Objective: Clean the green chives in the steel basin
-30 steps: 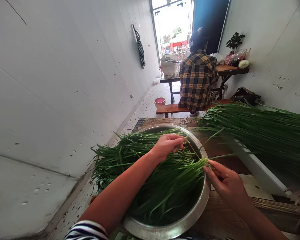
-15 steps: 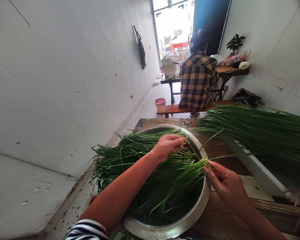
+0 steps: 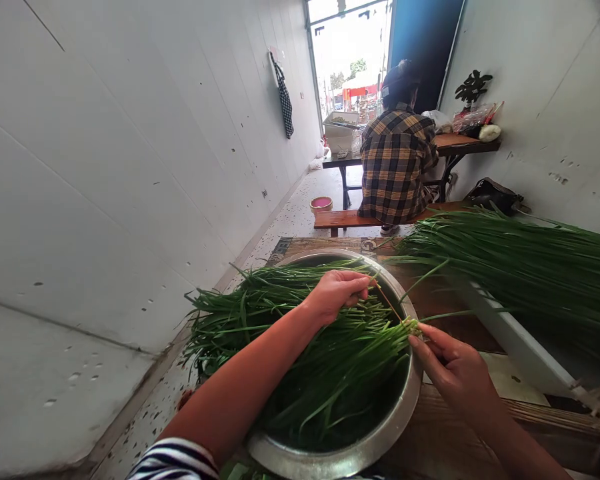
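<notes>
A large metal bowl (image 3: 380,437) sits in front of me, heaped with long green chives (image 3: 300,347) whose leaf tips spill over its left rim. My left hand (image 3: 336,293) is closed above the chives, pinching one end of a thin yellowish strand (image 3: 386,301). That strand runs down and right to the cut ends of the chives at the bowl's right rim. My right hand (image 3: 453,370) is there, its fingers pinched on those cut ends.
A big pile of uncut chives (image 3: 520,267) lies on a white tray (image 3: 510,340) at the right. The wooden table (image 3: 460,427) carries the bowl. Ahead, a person in a plaid shirt (image 3: 395,167) sits on a bench (image 3: 340,217), back turned. White walls close both sides.
Both hands keep their grip and hardly move. The view has tilted slightly, so the scene sits a little lower in the picture.
</notes>
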`<move>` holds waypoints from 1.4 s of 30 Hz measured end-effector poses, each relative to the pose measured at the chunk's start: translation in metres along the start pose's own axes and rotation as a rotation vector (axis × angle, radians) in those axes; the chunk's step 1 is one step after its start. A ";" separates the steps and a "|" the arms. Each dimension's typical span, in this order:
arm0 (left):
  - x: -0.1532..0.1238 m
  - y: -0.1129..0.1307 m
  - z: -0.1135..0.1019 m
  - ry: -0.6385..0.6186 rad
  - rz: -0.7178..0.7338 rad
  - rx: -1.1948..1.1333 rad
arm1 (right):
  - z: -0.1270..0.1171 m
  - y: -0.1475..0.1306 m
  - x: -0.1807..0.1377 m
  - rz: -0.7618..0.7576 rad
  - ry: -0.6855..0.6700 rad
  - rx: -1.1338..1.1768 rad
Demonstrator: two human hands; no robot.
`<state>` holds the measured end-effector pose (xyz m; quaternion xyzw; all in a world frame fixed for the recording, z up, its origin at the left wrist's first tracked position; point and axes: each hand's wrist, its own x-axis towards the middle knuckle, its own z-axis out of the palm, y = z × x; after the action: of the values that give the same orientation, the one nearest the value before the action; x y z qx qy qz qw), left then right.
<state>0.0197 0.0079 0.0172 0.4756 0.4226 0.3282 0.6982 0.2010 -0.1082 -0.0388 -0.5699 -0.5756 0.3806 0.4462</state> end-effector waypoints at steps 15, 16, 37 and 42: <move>0.002 0.000 -0.001 -0.018 -0.029 -0.064 | 0.000 0.001 0.000 0.009 -0.006 0.011; 0.001 0.000 -0.001 -0.019 -0.033 -0.065 | 0.000 0.000 0.000 0.008 -0.006 0.014; -0.001 0.004 -0.002 -0.072 -0.084 -0.103 | 0.000 -0.006 0.002 -0.065 0.039 -0.080; -0.002 0.007 -0.004 -0.099 -0.110 -0.108 | -0.001 -0.008 0.002 -0.096 0.068 -0.133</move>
<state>0.0149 0.0100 0.0232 0.4290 0.3946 0.2875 0.7600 0.1992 -0.1071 -0.0305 -0.5826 -0.6108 0.3000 0.4444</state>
